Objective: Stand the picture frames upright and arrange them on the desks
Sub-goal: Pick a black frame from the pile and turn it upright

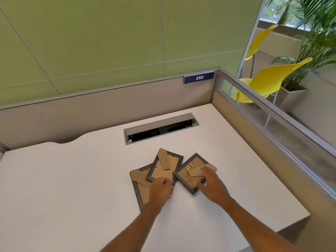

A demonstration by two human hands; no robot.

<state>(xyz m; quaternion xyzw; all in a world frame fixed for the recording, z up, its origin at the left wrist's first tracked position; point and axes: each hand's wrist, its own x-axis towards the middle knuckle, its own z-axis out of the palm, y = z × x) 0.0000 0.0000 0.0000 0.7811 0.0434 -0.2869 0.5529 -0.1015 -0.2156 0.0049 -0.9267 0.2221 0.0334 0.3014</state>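
Observation:
Three dark grey picture frames lie face down on the white desk (72, 179), their brown cardboard backs and stands showing. The middle frame (163, 166) rests on top of the left frame (141, 186). The right frame (190, 171), with gold hangers, lies beside them. My left hand (161, 190) has its fingers curled on the near edge of the middle frame where it overlaps the left one. My right hand (211, 182) lies over the right frame, thumb at its near edge and fingers on its cardboard stand.
An open grey cable hatch (161, 129) is set in the desk behind the frames. Beige partitions (72, 113) close the back and right sides, with a "250" label (199, 77). Yellow chairs (269, 79) and a potted plant (312, 44) stand beyond the right partition.

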